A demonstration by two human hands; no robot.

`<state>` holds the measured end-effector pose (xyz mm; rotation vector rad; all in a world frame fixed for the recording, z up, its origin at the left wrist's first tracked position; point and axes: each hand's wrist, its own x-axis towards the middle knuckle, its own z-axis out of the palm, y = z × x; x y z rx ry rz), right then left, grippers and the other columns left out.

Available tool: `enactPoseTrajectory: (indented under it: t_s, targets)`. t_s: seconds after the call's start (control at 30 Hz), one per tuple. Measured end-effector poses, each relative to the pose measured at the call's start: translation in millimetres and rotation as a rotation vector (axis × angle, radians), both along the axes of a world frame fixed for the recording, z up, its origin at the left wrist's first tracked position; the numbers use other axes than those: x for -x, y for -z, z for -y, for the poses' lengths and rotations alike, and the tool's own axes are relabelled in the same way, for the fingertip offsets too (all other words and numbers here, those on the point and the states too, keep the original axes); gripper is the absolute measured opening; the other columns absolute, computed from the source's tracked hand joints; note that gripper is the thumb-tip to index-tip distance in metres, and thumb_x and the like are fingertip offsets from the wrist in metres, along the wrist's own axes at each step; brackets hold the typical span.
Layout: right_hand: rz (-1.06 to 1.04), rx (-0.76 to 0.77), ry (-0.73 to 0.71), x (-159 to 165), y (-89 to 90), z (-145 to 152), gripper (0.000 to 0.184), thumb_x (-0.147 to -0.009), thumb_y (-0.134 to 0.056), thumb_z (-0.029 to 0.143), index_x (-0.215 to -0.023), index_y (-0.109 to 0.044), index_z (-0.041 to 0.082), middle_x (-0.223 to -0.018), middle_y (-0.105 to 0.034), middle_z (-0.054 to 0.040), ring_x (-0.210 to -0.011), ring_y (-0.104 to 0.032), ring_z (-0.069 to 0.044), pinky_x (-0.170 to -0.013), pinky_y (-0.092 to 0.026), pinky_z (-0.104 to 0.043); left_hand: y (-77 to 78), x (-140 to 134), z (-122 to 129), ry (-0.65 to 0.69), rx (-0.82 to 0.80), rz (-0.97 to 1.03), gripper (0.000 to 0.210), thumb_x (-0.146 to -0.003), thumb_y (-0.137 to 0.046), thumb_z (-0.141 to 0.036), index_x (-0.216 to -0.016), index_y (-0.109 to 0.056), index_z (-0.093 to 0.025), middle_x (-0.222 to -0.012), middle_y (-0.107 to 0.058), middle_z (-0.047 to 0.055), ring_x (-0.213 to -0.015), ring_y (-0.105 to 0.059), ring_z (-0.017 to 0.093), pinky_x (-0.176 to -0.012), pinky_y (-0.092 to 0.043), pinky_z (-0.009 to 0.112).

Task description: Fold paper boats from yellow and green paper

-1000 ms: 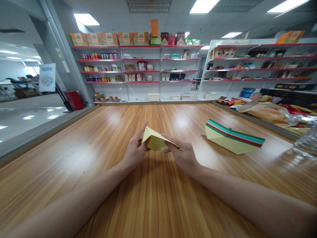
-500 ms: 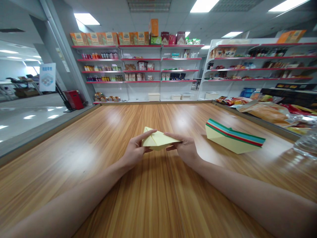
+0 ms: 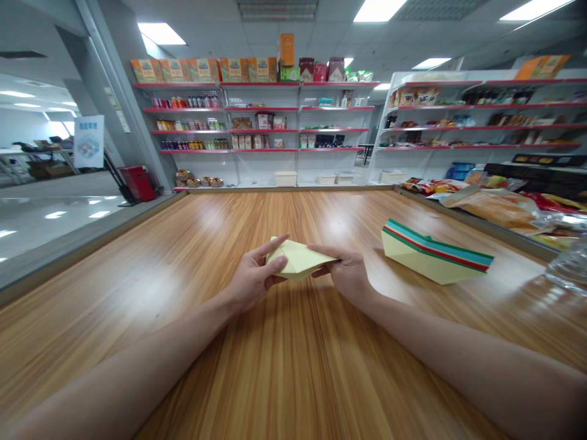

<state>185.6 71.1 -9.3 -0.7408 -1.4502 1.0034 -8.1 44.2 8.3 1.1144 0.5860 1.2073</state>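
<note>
the pale yellow folded paper (image 3: 302, 258) is in front of the person, near the middle of the wooden table (image 3: 284, 379), and it seems to be held a little above the surface. one second ago its left part was raised in a peak and a hollow side was facing the person; now it lies lower and flatter, with a broad upper face and a crease near its left end.

the left hand (image 3: 251, 269) is grasping the left end of this paper. half a second ago the thumb was not seen on the upper face; now it is pressing there, while the index finger lies along the far edge and other fingers are below. the right hand (image 3: 352, 272) has the right corner pinched, one finger on the top and others under it, and this hold is almost the same. in my judgement, the change means that the left grip was adjusted and the folds are pressed closer.

farther to the right, a striped paper piece (image 3: 422, 260) rests on the table, apart from the right hand, and it has not moved. beyond are packets (image 3: 499, 208) and shelves (image 3: 259, 166) with goods.
</note>
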Motion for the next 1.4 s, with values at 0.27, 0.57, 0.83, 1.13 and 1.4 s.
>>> enactPoseTrajectory:
  t_s: [0.27,0.57,0.83,1.13,1.4]
  targets:
    - [0.048,-0.085,-0.005,-1,-1.0,1,0.039,-0.067,-0.046,0.011,-0.096,-0.072,0.019,-0.09,-0.07,-0.0045,-0.065,-0.065,-0.015,-0.052,-0.059,-0.029,-1.8,0,-3,0.057,0.124,0.024,0.035,-0.075,-0.065,-0.018,-0.108,-0.06,-0.006,-0.109,-0.063,0.018,-0.09,-0.063,0.021,-0.08,-0.05,0.029]
    - [0.027,-0.048,-0.029,-1,2.3,-2,0.038,-0.068,-0.047,0.01,-0.096,-0.072,0.018,-0.087,-0.07,-0.005,-0.066,-0.065,-0.016,-0.052,-0.059,-0.029,-2.1,-3,-5,-0.026,0.253,0.029,0.024,-0.075,-0.064,-0.015,-0.098,-0.065,-0.005,-0.1,-0.068,0.016,-0.079,-0.065,0.017,-0.072,-0.054,0.026]
    - [0.076,-0.038,-0.038,0,1.6,-2,0.041,-0.067,-0.046,0.012,-0.099,-0.071,0.017,-0.078,-0.07,-0.0042,-0.058,-0.064,-0.014,-0.051,-0.059,-0.028,1.5,-4,-7,-0.097,0.251,-0.001,0.018,-0.076,-0.064,-0.016,-0.091,-0.065,-0.007,-0.088,-0.069,0.013,-0.073,-0.065,0.017,-0.065,-0.054,0.027]
    - [0.268,-0.131,0.181,-1,3.6,-1,0.04,-0.076,-0.048,0.015,-0.112,-0.065,0.022,-0.105,-0.068,-0.0043,-0.076,-0.066,-0.02,-0.058,-0.059,-0.032,4.9,-7,-5,-0.113,0.056,-0.003,0.042,-0.085,-0.048,-0.05,-0.108,-0.058,-0.017,-0.109,-0.063,0.011,-0.091,-0.06,0.02,-0.071,-0.05,0.029]
    - [0.39,-0.18,0.214,-2,4.6,-1,0.036,-0.083,-0.048,0.019,-0.115,-0.063,0.024,-0.106,-0.068,-0.0021,-0.082,-0.067,-0.021,-0.065,-0.058,-0.032,0.1,-3,0,-0.204,-0.351,-0.418,0.055,-0.072,-0.068,-0.035,-0.12,-0.052,-0.016,-0.117,-0.059,0.014,-0.104,-0.056,0.025,-0.089,-0.042,0.034]
